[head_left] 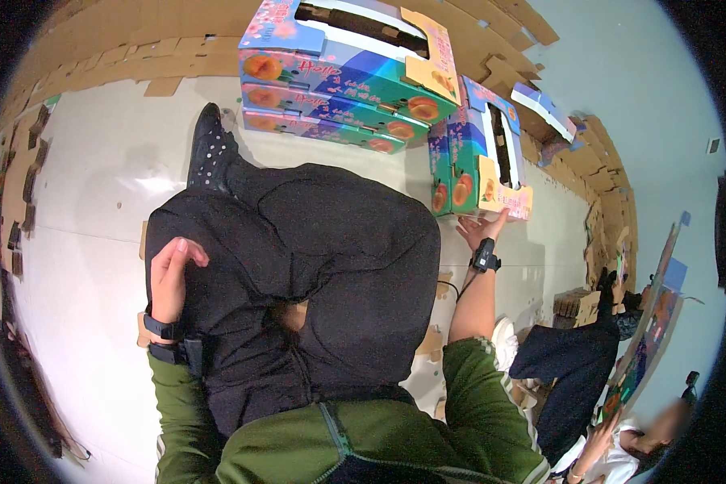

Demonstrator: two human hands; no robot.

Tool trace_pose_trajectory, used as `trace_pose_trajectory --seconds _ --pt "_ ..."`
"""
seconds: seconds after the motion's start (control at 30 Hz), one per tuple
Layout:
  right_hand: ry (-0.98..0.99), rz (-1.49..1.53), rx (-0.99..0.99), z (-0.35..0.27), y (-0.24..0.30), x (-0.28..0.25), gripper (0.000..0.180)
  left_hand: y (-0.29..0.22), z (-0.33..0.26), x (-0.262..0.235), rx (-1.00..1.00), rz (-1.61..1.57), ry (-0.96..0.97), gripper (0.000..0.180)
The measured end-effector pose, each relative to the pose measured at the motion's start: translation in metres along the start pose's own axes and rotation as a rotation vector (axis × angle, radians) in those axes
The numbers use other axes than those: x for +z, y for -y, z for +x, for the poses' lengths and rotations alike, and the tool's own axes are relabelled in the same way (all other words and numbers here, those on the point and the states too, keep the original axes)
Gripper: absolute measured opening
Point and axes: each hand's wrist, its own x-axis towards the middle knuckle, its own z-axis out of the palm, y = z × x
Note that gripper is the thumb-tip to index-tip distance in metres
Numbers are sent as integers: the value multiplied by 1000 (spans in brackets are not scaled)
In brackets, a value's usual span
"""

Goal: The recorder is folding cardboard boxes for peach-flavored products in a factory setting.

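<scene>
My right hand (482, 230) presses against the near end of a folded fruit carton (468, 153), fingers spread along its lower edge. Printed with peaches in blue, green and pink, this carton has a slot in its top and rests on another of its kind. To its left and farther off rises a taller stack of matching cartons (339, 73). My left hand (175, 270) hovers over my left thigh, its fingers loosely bent and holding nothing. Straps with small black devices circle both of my wrists.
Flattened brown cardboard (137, 60) lines the far wall, with more cardboard (613, 169) piled along the right. Lower right, a co-worker (601, 452) sits holding a printed carton sheet (645, 347). Cardboard pieces (36, 153) stand at the left. Scraps lie on the white floor (89, 266).
</scene>
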Motion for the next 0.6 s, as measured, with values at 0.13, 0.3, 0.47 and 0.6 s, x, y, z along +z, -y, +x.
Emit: trace_pose_trajectory --seconds 0.13,0.3,0.47,0.6 --pt "-50 -62 -467 -26 17 0 84 -1 0 -1 -11 -23 6 40" --pt "40 -526 -1421 -124 68 91 32 2 0 -5 -13 -54 14 38" --pt "500 -1174 -2001 -204 86 229 45 4 0 -7 -22 -126 17 35" --pt "565 -1189 -2040 -173 81 319 70 5 0 -8 6 -196 43 32"
